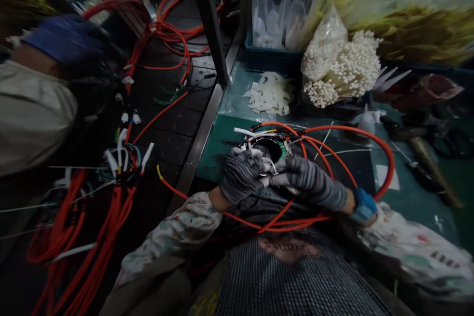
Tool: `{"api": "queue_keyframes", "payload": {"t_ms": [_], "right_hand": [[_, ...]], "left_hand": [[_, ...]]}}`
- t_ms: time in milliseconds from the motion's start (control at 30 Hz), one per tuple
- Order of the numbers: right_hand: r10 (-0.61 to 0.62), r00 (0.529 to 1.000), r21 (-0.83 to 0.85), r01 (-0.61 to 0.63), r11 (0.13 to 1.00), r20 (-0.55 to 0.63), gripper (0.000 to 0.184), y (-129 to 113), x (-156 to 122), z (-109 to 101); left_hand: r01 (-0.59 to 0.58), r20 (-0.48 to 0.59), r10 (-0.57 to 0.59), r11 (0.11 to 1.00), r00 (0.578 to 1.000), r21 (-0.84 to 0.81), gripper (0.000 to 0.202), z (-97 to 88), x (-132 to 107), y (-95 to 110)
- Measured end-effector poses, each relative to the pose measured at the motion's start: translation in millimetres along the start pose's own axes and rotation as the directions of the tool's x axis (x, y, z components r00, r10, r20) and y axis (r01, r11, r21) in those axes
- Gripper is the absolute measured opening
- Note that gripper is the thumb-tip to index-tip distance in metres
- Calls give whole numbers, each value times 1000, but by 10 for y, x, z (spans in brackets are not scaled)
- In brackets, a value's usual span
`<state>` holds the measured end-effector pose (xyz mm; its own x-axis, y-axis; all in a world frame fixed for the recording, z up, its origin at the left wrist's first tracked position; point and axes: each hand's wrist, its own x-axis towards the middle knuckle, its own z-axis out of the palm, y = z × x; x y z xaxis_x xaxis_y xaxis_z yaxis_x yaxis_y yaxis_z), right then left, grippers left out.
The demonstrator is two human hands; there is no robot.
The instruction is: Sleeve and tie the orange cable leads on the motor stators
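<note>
A ring-shaped wound coil, looking like a motor stator with a dark round opening, lies at the near edge of the green bench. Orange cables loop from it to the right and down across my lap. My left hand, in a grey striped glove, is curled at the ring's near left rim. My gloved right hand meets it from the right, fingertips pinched together. Between the fingertips a thin white cord bends up in a small loop. The fingers partly hide its ends and the ring's near side.
White flat pieces lie in a pile behind the ring. Further right are a bundle of white-tipped strands and a hammer. At left, a conveyor carries orange cable bundles, beside another person's blue-clad arm.
</note>
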<state>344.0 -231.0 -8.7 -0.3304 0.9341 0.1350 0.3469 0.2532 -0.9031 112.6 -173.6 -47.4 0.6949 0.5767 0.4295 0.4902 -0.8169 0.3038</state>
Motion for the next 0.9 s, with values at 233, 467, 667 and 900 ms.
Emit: {"api": "queue_keyframes", "payload": {"t_ms": [233,467,667,900], "right_hand": [[-276,956,-202,291,935,99,26,13,-142,82],[-274,944,-327,204,923,-183,26,70,539,66],[-308,922,-324,225,919,-233,10,147,663,-39],[-390,892,-318,310,896,-230,19,234,592,41]], "left_hand": [[-14,23,15,1000,1000,-20,20,16,30,3],[-25,-2,25,1000,1000,5,21,180,-24,28],[36,-142,-64,981,988,-190,34,-184,169,-402],[752,-220,-736,659,640,-16,50,-1042,1324,-2180]]}}
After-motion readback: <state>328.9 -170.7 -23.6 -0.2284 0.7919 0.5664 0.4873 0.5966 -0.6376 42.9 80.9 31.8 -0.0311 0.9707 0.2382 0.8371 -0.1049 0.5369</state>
